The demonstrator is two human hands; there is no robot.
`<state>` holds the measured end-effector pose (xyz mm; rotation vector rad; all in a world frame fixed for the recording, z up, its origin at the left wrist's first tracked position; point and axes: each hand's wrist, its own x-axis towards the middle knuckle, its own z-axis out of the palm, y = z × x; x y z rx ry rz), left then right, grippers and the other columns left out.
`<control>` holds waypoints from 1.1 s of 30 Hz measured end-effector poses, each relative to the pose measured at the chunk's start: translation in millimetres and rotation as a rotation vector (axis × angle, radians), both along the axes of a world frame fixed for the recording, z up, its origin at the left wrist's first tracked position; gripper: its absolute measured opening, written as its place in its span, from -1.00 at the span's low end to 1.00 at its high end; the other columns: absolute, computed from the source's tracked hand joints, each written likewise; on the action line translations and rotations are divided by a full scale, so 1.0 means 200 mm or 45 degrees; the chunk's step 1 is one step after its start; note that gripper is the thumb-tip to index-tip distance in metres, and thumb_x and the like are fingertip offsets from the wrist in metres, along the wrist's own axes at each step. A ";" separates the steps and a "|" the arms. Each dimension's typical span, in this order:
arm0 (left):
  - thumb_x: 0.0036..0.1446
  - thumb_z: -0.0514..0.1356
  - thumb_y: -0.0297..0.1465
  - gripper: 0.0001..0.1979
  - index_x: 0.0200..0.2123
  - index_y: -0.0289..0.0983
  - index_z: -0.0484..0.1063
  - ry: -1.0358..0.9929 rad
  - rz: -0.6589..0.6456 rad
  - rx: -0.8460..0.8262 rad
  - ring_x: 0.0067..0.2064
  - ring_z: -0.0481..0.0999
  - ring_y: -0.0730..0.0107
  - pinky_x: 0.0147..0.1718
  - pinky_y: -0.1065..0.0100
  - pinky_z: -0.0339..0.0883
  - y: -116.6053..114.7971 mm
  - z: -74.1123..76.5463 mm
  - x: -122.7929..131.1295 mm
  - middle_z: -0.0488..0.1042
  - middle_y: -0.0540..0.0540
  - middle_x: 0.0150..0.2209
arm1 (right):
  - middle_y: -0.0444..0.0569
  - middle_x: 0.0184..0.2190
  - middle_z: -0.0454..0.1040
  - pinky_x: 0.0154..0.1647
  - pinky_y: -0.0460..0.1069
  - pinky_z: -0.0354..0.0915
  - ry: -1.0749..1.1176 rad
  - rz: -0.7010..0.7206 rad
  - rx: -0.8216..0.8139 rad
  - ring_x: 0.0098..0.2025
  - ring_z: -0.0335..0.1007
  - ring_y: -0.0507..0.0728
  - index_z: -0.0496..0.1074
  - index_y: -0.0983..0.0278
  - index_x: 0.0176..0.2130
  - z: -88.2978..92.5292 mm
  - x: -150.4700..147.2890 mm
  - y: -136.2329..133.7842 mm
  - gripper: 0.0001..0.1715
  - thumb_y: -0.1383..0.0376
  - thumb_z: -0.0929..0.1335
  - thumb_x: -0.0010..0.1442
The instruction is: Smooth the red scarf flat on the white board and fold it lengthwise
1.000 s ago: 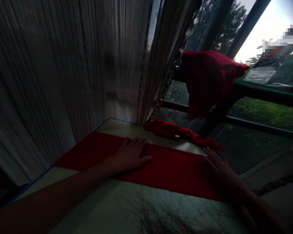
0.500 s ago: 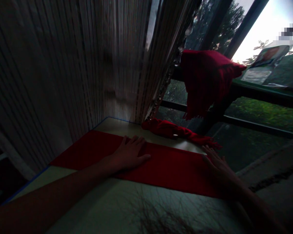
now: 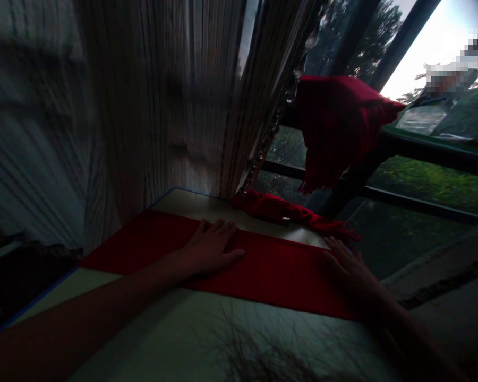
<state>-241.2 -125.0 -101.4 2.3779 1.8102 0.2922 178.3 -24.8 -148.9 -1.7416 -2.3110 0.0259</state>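
Observation:
A long red cloth point(image 3: 271, 270), folded into a flat strip, lies across the pale tabletop point(image 3: 159, 329). My left hand point(image 3: 211, 249) rests palm down on its middle, fingers spread toward the far edge and thumb out to the right. Near the right end of the strip, my right hand point(image 3: 348, 268) lies flat with its fingers stretched out and tips at the far edge. Neither hand grips anything. Just beyond the strip lies a bunched red fringed cloth point(image 3: 295, 212). The dim light hides the strip's right end under my right arm.
Another red fringed cloth point(image 3: 338, 127) hangs at the window's dark frame point(image 3: 430, 143). Striped curtains point(image 3: 195, 106) fall behind the table's far left side. A blue edging point(image 3: 40, 300) runs along the table's left edge. Dark hair shows at the bottom.
My right hand has shifted slightly left along the cloth. My left hand stays in place. At the left, the curtain has moved and shows more of the dark space behind the table.

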 end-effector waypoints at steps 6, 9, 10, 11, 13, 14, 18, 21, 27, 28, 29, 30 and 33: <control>0.38 -0.08 0.18 -0.15 0.51 -0.22 0.04 0.003 0.002 -0.012 0.54 -0.08 -0.09 0.43 -0.31 -0.28 -0.01 0.01 0.00 -0.03 -0.22 0.53 | 0.16 0.50 0.12 0.51 0.40 -0.26 -0.013 0.007 -0.021 0.55 -0.14 0.30 0.20 0.25 0.43 0.02 -0.01 -0.01 -0.20 -0.05 0.03 0.42; 0.38 -0.08 0.19 -0.16 0.51 -0.20 0.04 -0.002 -0.011 0.000 0.54 -0.09 -0.07 0.43 -0.32 -0.29 0.00 0.00 -0.01 -0.02 -0.17 0.53 | 0.19 0.53 0.02 0.51 0.41 -0.28 -0.007 -0.009 -0.001 0.56 -0.23 0.30 0.12 0.30 0.46 0.03 -0.02 -0.02 -0.16 -0.05 0.00 0.43; 0.38 -0.08 0.19 -0.16 0.50 -0.20 0.05 -0.004 -0.017 0.004 0.54 -0.09 -0.07 0.43 -0.32 -0.29 0.00 0.00 -0.01 -0.02 -0.16 0.53 | 0.21 0.52 0.05 0.51 0.40 -0.25 -0.007 -0.007 -0.009 0.56 -0.19 0.31 0.13 0.32 0.46 0.03 -0.02 -0.02 -0.15 -0.06 0.01 0.42; 0.38 -0.08 0.19 -0.16 0.50 -0.20 0.04 -0.005 -0.020 0.007 0.54 -0.09 -0.07 0.43 -0.32 -0.29 0.01 -0.01 -0.01 -0.03 -0.16 0.53 | 0.22 0.50 0.08 0.52 0.38 -0.21 -0.010 0.000 -0.020 0.55 -0.14 0.30 0.16 0.32 0.45 0.03 -0.02 -0.02 -0.15 -0.07 0.03 0.41; 0.38 -0.09 0.19 -0.16 0.51 -0.20 0.04 -0.005 -0.020 0.006 0.54 -0.10 -0.06 0.43 -0.33 -0.29 0.01 -0.01 -0.01 -0.04 -0.15 0.53 | 0.20 0.49 0.13 0.53 0.34 -0.20 -0.012 0.017 -0.025 0.54 -0.09 0.27 0.19 0.30 0.43 0.03 -0.03 -0.02 -0.16 -0.08 0.04 0.40; 0.38 -0.09 0.19 -0.16 0.51 -0.19 0.04 -0.005 -0.019 0.002 0.54 -0.10 -0.06 0.43 -0.32 -0.29 0.01 -0.01 -0.01 -0.04 -0.15 0.53 | 0.18 0.50 0.11 0.53 0.32 -0.22 -0.009 0.021 -0.015 0.55 -0.12 0.25 0.18 0.29 0.44 0.03 -0.03 -0.02 -0.16 -0.08 0.03 0.41; 0.37 -0.09 0.20 -0.16 0.51 -0.17 0.04 -0.011 -0.014 -0.004 0.54 -0.09 -0.05 0.44 -0.30 -0.30 0.01 -0.01 -0.01 -0.02 -0.15 0.53 | 0.20 0.52 0.04 0.54 0.27 -0.22 0.006 0.027 0.020 0.56 -0.20 0.23 0.12 0.35 0.46 0.02 -0.02 -0.02 -0.12 -0.08 -0.01 0.42; 0.37 -0.08 0.19 -0.16 0.51 -0.19 0.03 -0.017 -0.014 -0.001 0.54 -0.10 -0.05 0.44 -0.30 -0.30 0.01 -0.01 -0.01 -0.02 -0.14 0.53 | 0.20 0.50 0.12 0.55 0.27 -0.24 0.002 0.037 0.018 0.55 -0.12 0.25 0.20 0.33 0.42 0.02 -0.01 -0.01 -0.13 -0.10 0.04 0.40; 0.38 -0.08 0.18 -0.16 0.51 -0.21 0.03 -0.020 -0.016 -0.006 0.54 -0.11 -0.07 0.43 -0.32 -0.31 0.01 0.00 0.00 -0.04 -0.16 0.53 | 0.18 0.52 0.05 0.55 0.30 -0.36 0.021 0.019 0.041 0.56 -0.23 0.25 0.13 0.32 0.46 0.00 0.02 0.01 -0.15 -0.09 0.01 0.43; 0.38 -0.07 0.18 -0.16 0.51 -0.21 0.03 -0.022 -0.016 -0.001 0.54 -0.11 -0.07 0.43 -0.32 -0.31 0.01 0.00 0.00 -0.04 -0.16 0.53 | 0.17 0.51 0.10 0.55 0.31 -0.34 0.021 0.021 0.033 0.56 -0.19 0.26 0.16 0.29 0.44 0.00 0.02 0.01 -0.17 -0.08 0.03 0.43; 0.38 -0.07 0.18 -0.16 0.51 -0.20 0.03 -0.026 -0.016 0.003 0.54 -0.10 -0.08 0.43 -0.32 -0.31 0.01 0.00 0.00 -0.04 -0.16 0.53 | 0.15 0.50 0.12 0.55 0.33 -0.33 0.023 0.021 0.035 0.56 -0.17 0.27 0.18 0.26 0.44 0.00 0.03 0.02 -0.19 -0.08 0.03 0.43; 0.37 -0.07 0.18 -0.16 0.51 -0.19 0.03 -0.029 -0.017 0.005 0.54 -0.10 -0.08 0.43 -0.32 -0.31 0.01 0.00 0.00 -0.03 -0.15 0.53 | 0.14 0.51 0.10 0.54 0.36 -0.34 0.028 0.017 0.049 0.56 -0.18 0.27 0.15 0.24 0.45 0.00 0.03 0.02 -0.20 -0.07 0.03 0.44; 0.37 -0.07 0.19 -0.18 0.50 -0.15 0.05 -0.036 -0.023 0.006 0.54 -0.09 -0.08 0.43 -0.30 -0.33 0.01 -0.01 -0.01 -0.01 -0.14 0.53 | 0.15 0.54 -0.01 0.53 0.40 -0.36 0.043 0.005 0.085 0.57 -0.26 0.28 0.04 0.28 0.49 0.00 0.03 0.02 -0.17 -0.05 0.01 0.44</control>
